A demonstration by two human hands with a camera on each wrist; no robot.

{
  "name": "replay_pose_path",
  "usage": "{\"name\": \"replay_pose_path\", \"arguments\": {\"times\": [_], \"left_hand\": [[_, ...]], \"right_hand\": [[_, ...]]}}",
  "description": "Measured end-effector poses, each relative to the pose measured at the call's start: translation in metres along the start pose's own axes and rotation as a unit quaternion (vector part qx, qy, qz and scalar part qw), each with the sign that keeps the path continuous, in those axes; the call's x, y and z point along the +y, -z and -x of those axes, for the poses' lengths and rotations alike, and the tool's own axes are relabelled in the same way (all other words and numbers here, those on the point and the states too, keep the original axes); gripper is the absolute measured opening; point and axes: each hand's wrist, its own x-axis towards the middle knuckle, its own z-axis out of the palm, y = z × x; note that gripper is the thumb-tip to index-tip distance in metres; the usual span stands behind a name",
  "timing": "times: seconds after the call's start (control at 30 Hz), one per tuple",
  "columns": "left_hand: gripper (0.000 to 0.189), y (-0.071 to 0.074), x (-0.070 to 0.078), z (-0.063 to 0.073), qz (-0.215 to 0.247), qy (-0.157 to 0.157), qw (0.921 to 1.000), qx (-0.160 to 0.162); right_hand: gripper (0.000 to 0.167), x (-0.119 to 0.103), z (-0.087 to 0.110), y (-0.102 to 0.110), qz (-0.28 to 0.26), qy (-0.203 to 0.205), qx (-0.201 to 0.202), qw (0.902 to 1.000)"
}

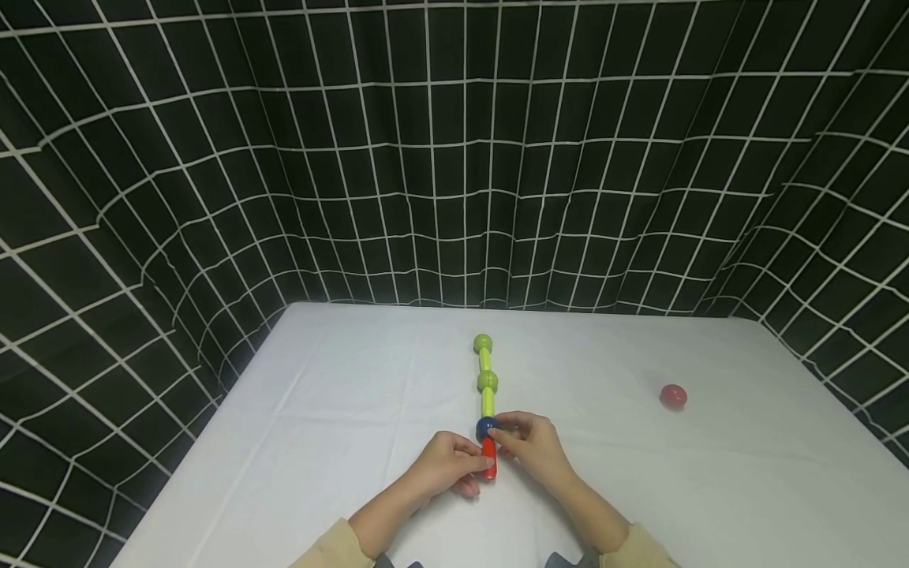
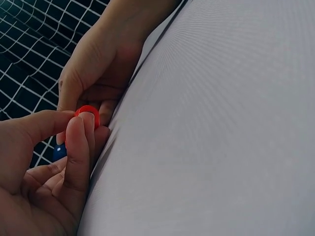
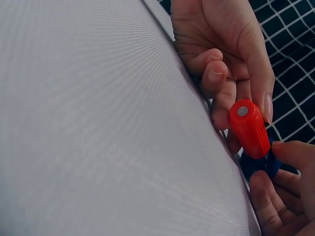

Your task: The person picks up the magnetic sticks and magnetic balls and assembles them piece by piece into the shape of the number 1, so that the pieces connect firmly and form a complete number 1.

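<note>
My left hand (image 1: 446,464) pinches a red rod (image 1: 489,457) between thumb and fingers. A round metal tip shows in the rod's near end in the right wrist view. The rod's far end meets a blue ball (image 1: 486,427), which my right hand (image 1: 537,448) holds between thumb and fingers. Beyond the blue ball a chain runs straight away from me: a yellow-green rod (image 1: 488,401), a green ball (image 1: 487,380), another yellow-green rod (image 1: 485,359) and a green ball (image 1: 483,342) at the far end.
A pinkish-red ball (image 1: 674,396) lies apart on the right of the white-covered table (image 1: 341,394). Dark curtains (image 1: 454,173) with a white grid stand behind the table and along both sides.
</note>
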Motion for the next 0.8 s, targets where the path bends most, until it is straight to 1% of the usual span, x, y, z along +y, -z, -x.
{"name": "replay_pose_path", "arguments": {"times": [0.3,0.57,0.8], "left_hand": [[0.025,0.0023,-0.0025,-0.0023,-0.016,-0.006,0.9999,-0.001],[0.026,0.0040,-0.0045,-0.0037,-0.016,-0.009,0.9998,-0.007],[0.025,0.0025,-0.0022,-0.0019,-0.011,-0.007,0.9999,-0.001]], "right_hand": [[0.029,0.0022,-0.0007,0.0011,0.000,-0.003,-0.003,1.0000],[0.029,0.0021,-0.0018,0.0000,-0.001,-0.005,-0.001,1.0000],[0.036,0.0007,-0.0024,0.0079,0.001,-0.001,-0.019,0.9998]]}}
